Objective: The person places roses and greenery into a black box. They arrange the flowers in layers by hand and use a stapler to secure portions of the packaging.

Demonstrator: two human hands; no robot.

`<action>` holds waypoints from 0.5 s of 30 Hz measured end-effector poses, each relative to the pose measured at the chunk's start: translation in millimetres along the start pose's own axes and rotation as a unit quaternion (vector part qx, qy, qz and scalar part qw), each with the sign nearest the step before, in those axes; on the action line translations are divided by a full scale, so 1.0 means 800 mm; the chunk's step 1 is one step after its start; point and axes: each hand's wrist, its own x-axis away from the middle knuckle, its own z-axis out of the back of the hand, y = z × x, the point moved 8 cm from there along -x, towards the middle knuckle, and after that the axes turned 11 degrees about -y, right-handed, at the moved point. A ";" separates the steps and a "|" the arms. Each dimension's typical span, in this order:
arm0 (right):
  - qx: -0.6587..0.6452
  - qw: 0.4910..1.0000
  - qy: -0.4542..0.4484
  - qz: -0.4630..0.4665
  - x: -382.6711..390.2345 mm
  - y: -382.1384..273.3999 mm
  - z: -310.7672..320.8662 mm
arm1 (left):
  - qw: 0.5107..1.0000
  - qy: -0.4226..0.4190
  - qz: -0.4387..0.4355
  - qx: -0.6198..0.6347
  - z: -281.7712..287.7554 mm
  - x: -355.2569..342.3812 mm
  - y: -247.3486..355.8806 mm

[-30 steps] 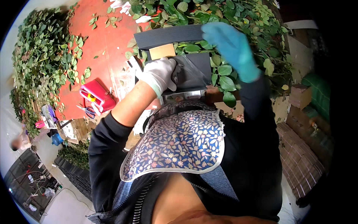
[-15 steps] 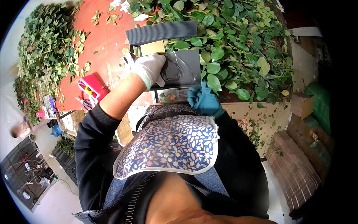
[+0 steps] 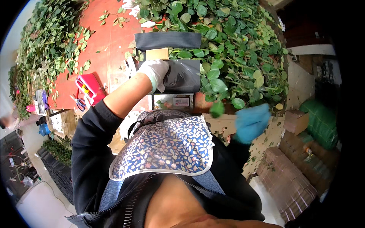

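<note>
My left hand, in a white glove, lies with spread fingers on a black plastic sheet covering the platform of a small scale at the near edge of the red table. Behind the sheet sit a tan block and a dark grey ribbed mat. My right hand, in a blue glove and blurred, hangs off the table's right corner below the pile of green leafy stems. Nothing shows in it. A flowered apron covers my chest.
More leafy stems are heaped along the table's left side. A red box and blue-handled scissors lie left of my forearm. Brown cartons and a green bundle stand on the floor at right. Black crates lie lower left.
My right hand came down from the grey mat, passed the scale's front and swung out to the right, off the table. My left hand stayed on the black sheet.
</note>
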 end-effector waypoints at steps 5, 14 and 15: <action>0.631 0.699 -0.227 -0.249 -0.084 0.135 -0.028 | 0.999 -0.002 -0.014 -0.029 -0.013 -0.012 0.000; 0.355 0.929 0.071 -0.072 -0.175 0.006 0.088 | 0.998 0.024 -0.029 -0.056 -0.014 -0.011 0.009; 0.376 0.919 0.074 -0.094 -0.178 0.005 0.089 | 0.999 0.022 -0.023 -0.042 -0.013 -0.004 0.009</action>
